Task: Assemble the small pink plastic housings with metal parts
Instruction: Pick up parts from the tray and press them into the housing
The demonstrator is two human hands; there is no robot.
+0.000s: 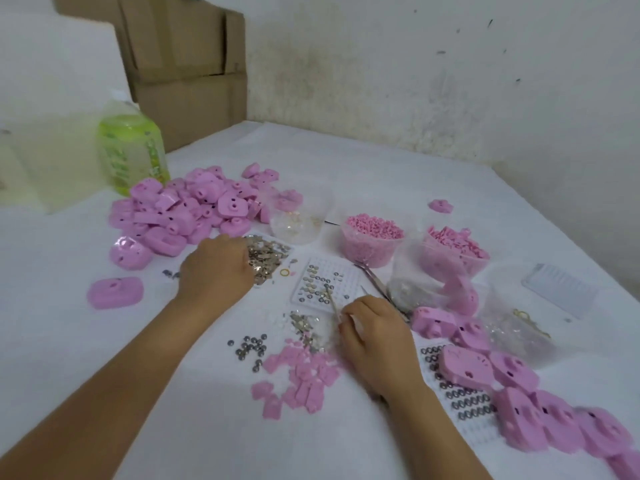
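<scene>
Over the metal discs, left hand palm-down

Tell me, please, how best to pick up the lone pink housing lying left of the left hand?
Probably from above, pinching the pink housing across its shorter width, near edge to far edge. It lies flat on the table, clear of the pile, so both long edges are free and nothing blocks a straight-down approach.

Left arm: bare, I stretch it forward, farther out than my right.
Left hand: palm down, my fingers curled under, hidden.
Right hand: knuckles up, I pinch tweezers.
</scene>
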